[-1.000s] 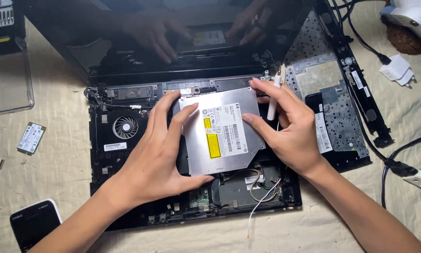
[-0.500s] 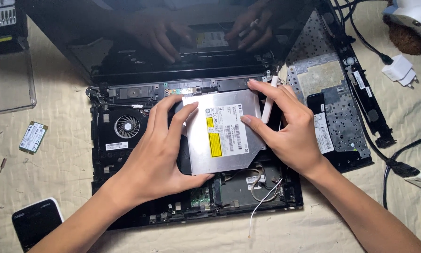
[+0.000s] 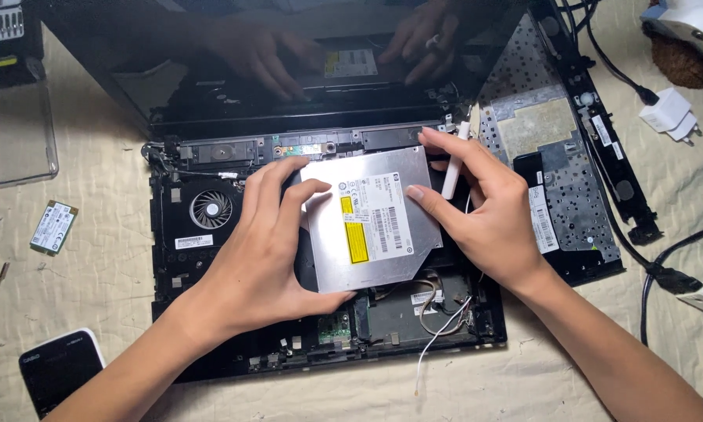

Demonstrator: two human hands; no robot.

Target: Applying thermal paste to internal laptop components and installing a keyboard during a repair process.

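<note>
A flat silver optical drive (image 3: 367, 223) with a white and yellow label lies tilted over the open black laptop base (image 3: 211, 344). My left hand (image 3: 265, 250) grips its left edge, thumb under the lower corner and fingers on the top. My right hand (image 3: 484, 215) presses on the drive's right edge and upper corner, and also holds a thin white stick (image 3: 453, 172) between its fingers. The cooling fan (image 3: 211, 209) shows to the left of my left hand. The dark laptop screen (image 3: 289, 70) stands behind and mirrors both hands.
A removed keyboard (image 3: 550, 148) lies face down at the right, next to a black bezel strip (image 3: 609, 141). A small green circuit card (image 3: 53, 227) and a phone (image 3: 58, 371) lie at the left on the beige cloth. White charger (image 3: 668, 113) and cables sit at the right.
Both hands have shifted the drive a little to the left and up over the laptop base. The grip of each hand on it is the same.
</note>
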